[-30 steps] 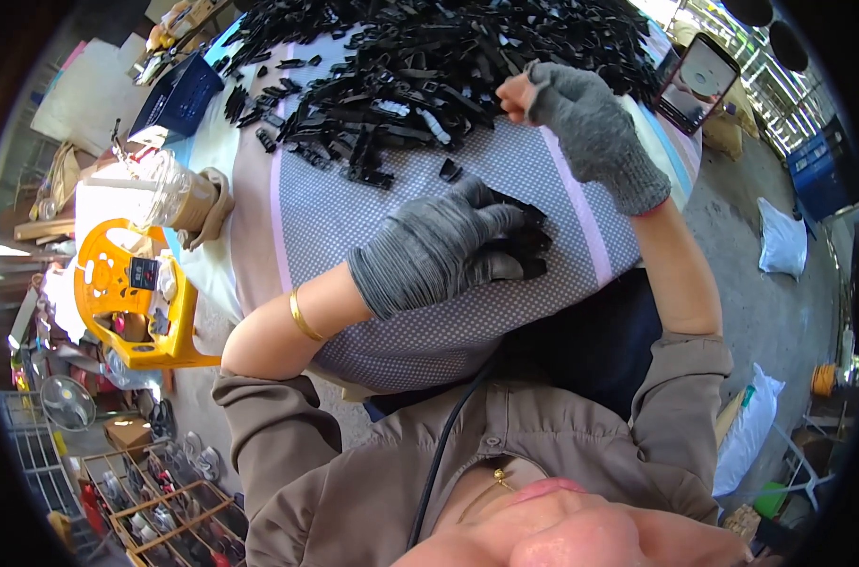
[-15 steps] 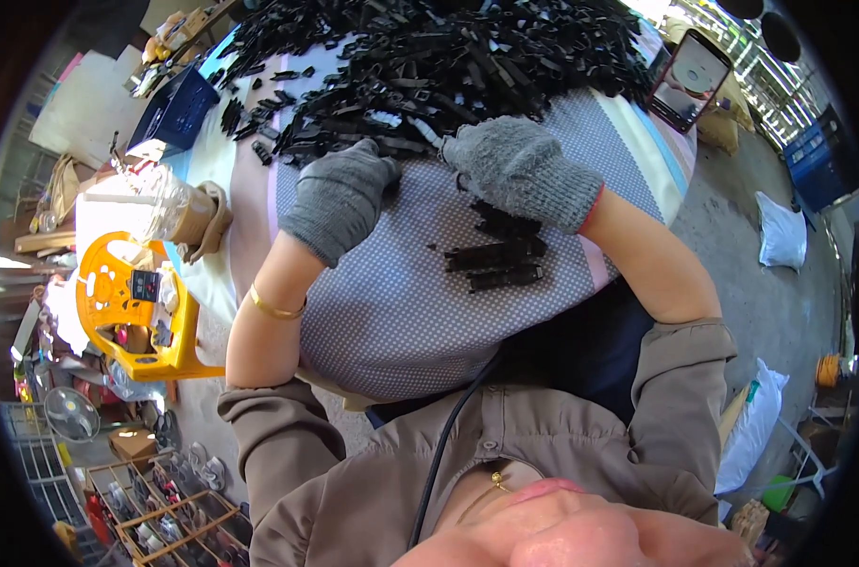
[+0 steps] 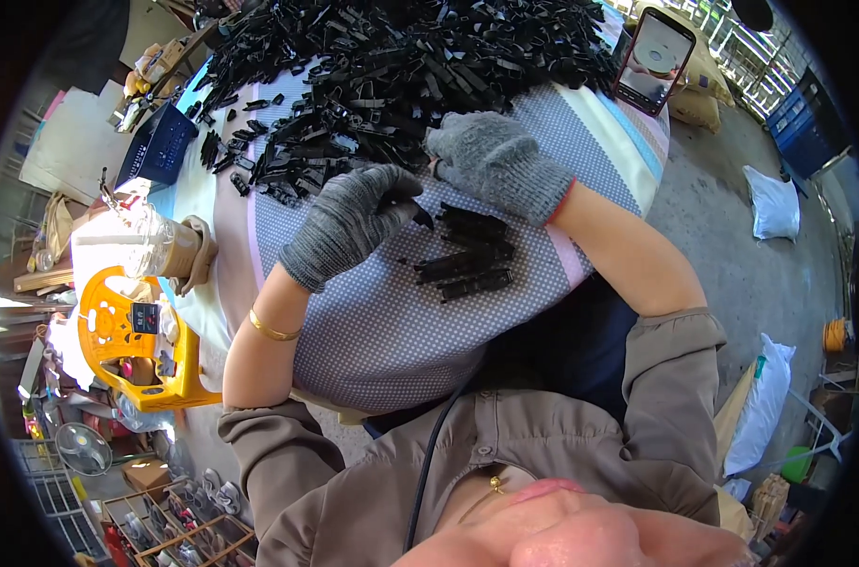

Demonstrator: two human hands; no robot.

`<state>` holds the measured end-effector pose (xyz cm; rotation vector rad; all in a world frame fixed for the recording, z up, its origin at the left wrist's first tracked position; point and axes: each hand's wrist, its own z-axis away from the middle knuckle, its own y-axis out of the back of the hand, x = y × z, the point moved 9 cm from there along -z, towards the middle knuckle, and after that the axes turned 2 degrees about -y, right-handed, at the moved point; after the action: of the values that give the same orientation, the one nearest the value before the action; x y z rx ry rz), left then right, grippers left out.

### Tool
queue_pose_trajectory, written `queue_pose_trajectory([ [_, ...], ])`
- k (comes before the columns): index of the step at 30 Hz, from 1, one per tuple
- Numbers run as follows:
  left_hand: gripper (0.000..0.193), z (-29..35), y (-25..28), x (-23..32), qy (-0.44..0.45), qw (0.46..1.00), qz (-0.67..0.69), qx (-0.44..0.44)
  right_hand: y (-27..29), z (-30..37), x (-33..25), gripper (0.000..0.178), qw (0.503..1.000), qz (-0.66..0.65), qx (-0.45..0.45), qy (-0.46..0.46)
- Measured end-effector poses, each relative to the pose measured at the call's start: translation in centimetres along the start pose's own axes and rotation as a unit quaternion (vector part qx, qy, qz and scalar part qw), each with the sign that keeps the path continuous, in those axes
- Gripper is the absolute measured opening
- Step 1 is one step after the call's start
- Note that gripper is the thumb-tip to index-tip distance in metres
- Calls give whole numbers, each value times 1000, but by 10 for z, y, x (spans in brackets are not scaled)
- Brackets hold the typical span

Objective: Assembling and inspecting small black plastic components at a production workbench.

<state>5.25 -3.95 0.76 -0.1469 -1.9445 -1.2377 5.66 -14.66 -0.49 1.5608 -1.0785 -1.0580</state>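
Note:
Grey knitted gloves cover both my hands. My left hand (image 3: 349, 227) is closed, with a small black plastic piece (image 3: 424, 218) poking out at its fingertips. To its right, my right hand (image 3: 500, 163) has its fingers curled in at the near edge of the heap; what they hold is too small to make out. A big heap of black plastic pieces (image 3: 401, 71) covers the far part of the table. Just below my right hand lies a short stack of long black plastic pieces (image 3: 467, 255), roughly side by side on the dotted tablecloth (image 3: 382, 331).
A phone (image 3: 654, 61) stands upright at the table's far right. On the left are a dark blue basket (image 3: 155, 146), a plastic cup (image 3: 170, 241) in a brown holder and a yellow chair (image 3: 118, 331). White sacks (image 3: 762, 406) lie on the floor to the right.
My left hand has come back toward me from the heap, a small black piece now at its fingertips. The light-coloured thin thing at my right fingertips no longer shows. The whole view has shifted slightly.

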Motion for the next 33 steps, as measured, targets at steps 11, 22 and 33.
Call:
queue_pose_trajectory([
  [11,23,5,-2,11,-55,981,-181,-44,14,20,30,16,992,-103,70,-10],
  [22,30,6,-23,-14,189,941,280,-10,9,32,27,17,837,-527,-92,-120],
  [33,27,9,-23,-20,205,941,267,-10,5,34,33,23,803,-580,-56,-127],
])
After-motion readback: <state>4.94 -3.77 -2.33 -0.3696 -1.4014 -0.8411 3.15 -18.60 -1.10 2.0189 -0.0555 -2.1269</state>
